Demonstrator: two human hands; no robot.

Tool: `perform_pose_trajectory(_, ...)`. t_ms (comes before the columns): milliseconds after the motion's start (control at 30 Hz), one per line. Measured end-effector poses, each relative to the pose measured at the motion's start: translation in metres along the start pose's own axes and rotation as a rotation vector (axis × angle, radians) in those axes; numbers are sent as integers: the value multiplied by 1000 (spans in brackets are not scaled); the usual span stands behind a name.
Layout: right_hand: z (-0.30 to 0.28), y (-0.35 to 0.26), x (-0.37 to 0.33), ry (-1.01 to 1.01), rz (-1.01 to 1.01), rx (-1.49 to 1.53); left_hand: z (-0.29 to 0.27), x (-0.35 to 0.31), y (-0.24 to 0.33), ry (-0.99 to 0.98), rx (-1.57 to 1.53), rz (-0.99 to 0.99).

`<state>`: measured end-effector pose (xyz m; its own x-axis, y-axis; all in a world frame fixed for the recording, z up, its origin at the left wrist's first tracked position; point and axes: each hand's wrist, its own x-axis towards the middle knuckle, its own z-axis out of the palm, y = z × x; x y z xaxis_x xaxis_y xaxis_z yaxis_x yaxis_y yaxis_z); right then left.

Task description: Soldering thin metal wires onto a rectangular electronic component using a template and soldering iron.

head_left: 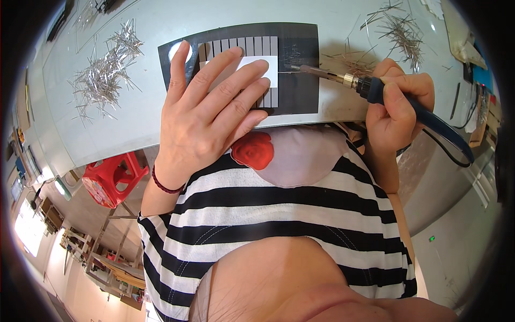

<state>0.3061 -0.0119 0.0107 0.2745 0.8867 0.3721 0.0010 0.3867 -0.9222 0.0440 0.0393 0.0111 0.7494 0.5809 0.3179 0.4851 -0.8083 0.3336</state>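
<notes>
My left hand lies with its fingers stretched out and spread, pressing on a white card. Under the card is a grey panel with dark parallel slots, on a glossy black sheet. In my closed right hand is a soldering iron with a dark blue handle. Its tip points left and meets, or nearly meets, a thin wire sticking out from the card's right edge; I cannot tell whether they touch. My left palm hides part of the panel and card.
Piles of thin metal wires lie on the pale table: one heap at the left, another at the far right. Loose brownish wires sit behind the iron. Its black cable loops at right. A red stool stands below left.
</notes>
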Motion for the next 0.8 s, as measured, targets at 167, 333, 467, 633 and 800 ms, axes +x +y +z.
perform_pose_trajectory(167,-13,7,-1,49,4,65,-1,0,0,2,9,2)
perform_pose_trajectory(333,-23,17,-8,1,-216,-302,-1,0,2,0,13,2)
perform_pose_trajectory(467,-24,17,-7,-30,-244,-367,-1,1,2,6,7,2)
perform_pose_trajectory(633,10,-1,1,220,58,-224,0,1,1,8,8,7)
perform_pose_trajectory(800,9,-2,0,241,91,-226,0,1,2,7,9,6)
